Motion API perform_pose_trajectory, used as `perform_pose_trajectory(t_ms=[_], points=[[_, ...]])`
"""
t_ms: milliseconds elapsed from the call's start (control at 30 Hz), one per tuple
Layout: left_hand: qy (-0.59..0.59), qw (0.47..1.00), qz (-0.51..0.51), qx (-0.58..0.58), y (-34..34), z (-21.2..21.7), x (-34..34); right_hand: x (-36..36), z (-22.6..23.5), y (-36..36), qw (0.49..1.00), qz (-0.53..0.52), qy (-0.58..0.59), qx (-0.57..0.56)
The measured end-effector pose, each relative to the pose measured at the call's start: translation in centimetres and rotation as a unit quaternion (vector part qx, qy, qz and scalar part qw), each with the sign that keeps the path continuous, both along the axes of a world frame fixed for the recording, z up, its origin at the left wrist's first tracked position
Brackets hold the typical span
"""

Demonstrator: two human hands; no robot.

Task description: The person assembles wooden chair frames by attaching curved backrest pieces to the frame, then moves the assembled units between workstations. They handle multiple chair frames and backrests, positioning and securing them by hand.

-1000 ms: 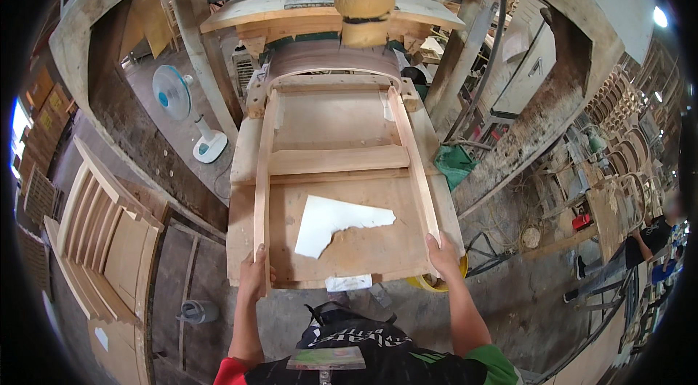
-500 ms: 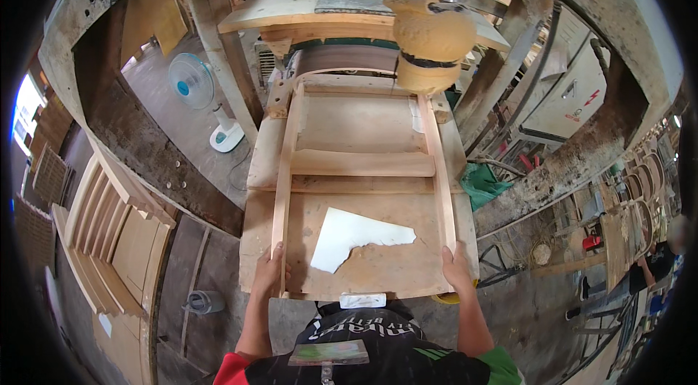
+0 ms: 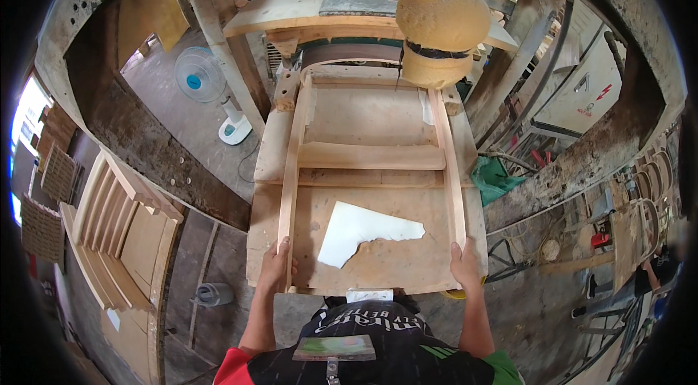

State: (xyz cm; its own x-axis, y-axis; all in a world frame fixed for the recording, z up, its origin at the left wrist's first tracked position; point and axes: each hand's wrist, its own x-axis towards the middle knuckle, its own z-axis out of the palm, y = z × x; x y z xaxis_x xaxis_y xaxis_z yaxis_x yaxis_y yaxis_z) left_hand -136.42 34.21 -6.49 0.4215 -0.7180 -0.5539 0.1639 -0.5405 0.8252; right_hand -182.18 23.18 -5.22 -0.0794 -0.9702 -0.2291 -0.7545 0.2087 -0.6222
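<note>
A pale wooden chair-back frame, with two long side posts and crosspieces, lies on a worn wooden board. Its far end reaches up to a brown sanding belt. My left hand is closed round the near end of the left post. On the other side, my right hand grips the near end of the right post. Between the posts, a torn white sheet rests on the board. Two drilled wooden blocks flank the frame's far corners, the left block showing more fully.
A dusty yellowish duct hangs over the far right corner. Heavy metal machine beams curve along both sides. Left stand a fan, a grey bucket and stacked curved wooden parts. A person is at far right.
The whole view has shifted slightly, the bench and machine now sitting a little further right. Both hands keep their hold on the frame, which shows little movement against the board.
</note>
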Motion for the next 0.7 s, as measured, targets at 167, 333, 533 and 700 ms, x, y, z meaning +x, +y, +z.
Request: perform_pose_trajectory(t_ms=[167, 333, 533, 700], points=[[0.002, 1.000, 0.002, 0.012, 0.0, 0.4, 0.0, 0.4, -0.1, 0.0, 1.000, -0.026, 0.010, -0.007], [-0.003, 1.000, -0.004, 0.014, 0.1, 0.1, 0.2, 0.6, 0.6, 0.0, 1.000, -0.025, 0.017, 0.005], [-0.001, 1.000, -0.010, 0.017, 0.0, 0.0, 0.3, 0.5, 0.9, 0.0, 0.999, -0.024, 0.017, 0.019], [-0.004, 1.000, -0.006, 0.006, 0.0, 0.0, 0.3, 0.4, 1.0, -0.2, 0.999, -0.019, 0.024, 0.032]])
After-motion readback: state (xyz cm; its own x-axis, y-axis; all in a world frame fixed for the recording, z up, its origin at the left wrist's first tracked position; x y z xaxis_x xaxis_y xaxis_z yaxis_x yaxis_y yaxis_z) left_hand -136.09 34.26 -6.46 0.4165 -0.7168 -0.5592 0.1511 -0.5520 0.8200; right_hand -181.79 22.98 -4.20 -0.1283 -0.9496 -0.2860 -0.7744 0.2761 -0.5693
